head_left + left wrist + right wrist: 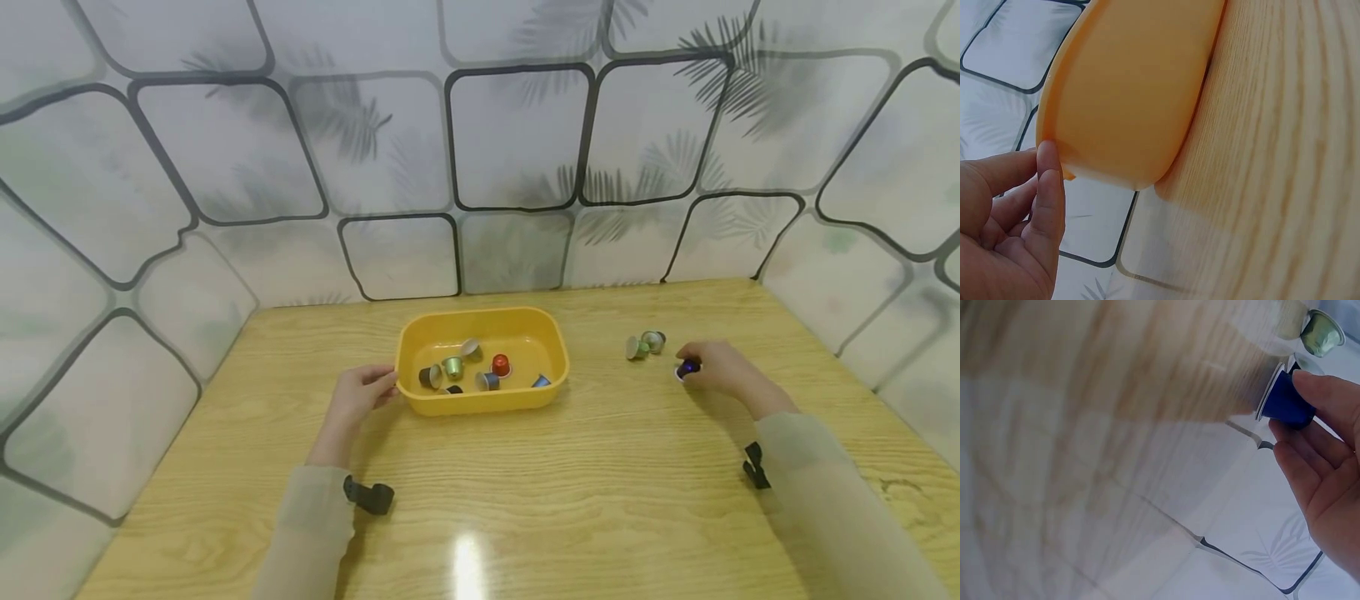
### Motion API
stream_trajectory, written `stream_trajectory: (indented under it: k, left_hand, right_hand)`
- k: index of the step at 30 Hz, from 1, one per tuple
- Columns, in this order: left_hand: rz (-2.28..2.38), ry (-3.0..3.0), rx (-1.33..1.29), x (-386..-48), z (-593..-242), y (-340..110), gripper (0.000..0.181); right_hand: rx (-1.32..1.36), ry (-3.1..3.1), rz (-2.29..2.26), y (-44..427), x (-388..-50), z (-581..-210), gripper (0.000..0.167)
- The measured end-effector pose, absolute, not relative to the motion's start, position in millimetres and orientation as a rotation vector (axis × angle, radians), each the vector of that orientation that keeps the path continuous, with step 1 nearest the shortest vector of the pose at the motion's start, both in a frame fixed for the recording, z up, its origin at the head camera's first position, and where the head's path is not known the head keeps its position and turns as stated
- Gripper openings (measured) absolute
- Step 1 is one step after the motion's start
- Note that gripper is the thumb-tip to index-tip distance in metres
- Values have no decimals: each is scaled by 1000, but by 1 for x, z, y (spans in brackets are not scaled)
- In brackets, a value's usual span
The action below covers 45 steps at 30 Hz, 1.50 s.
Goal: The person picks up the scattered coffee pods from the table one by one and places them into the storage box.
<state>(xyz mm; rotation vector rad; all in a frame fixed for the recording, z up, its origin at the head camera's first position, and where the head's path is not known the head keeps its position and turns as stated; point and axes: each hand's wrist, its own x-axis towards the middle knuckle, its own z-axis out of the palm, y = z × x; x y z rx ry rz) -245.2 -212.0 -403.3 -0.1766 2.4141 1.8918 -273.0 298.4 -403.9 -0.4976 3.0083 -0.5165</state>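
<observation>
A yellow plastic bin (459, 404) stands on the table with several coffee capsules inside, among them a red capsule (500, 364) and a green capsule (453, 367). My left hand (357, 398) pinches the rim at the bin's left end between thumb and fingers, as the left wrist view shows closely. Over at the right, my right hand (723, 375) holds a dark blue coffee capsule (1288, 403) between thumb and fingertips. Its pale rim faces the tabletop, at or near the surface; I cannot tell whether it touches.
Loose capsules lie close to the right hand's far left side: a light green capsule (637, 348) and a silvery-lidded capsule (654, 341). The wooden table (525, 492) ends against patterned wall panels (517, 250) at the back and sides. Each wrist wears a black camera mount.
</observation>
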Motion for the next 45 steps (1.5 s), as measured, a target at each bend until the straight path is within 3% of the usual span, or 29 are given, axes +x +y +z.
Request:
stream_trajectory:
  k: [30, 45]
  left_hand:
    - [1891, 2410, -175, -245, -403, -212, 31]
    - [1892, 2414, -165, -243, -402, -211, 31]
  right_hand:
    - [-598, 3041, -514, 289, -267, -389, 29]
    - [-735, 3010, -562, 234, -283, -375, 29]
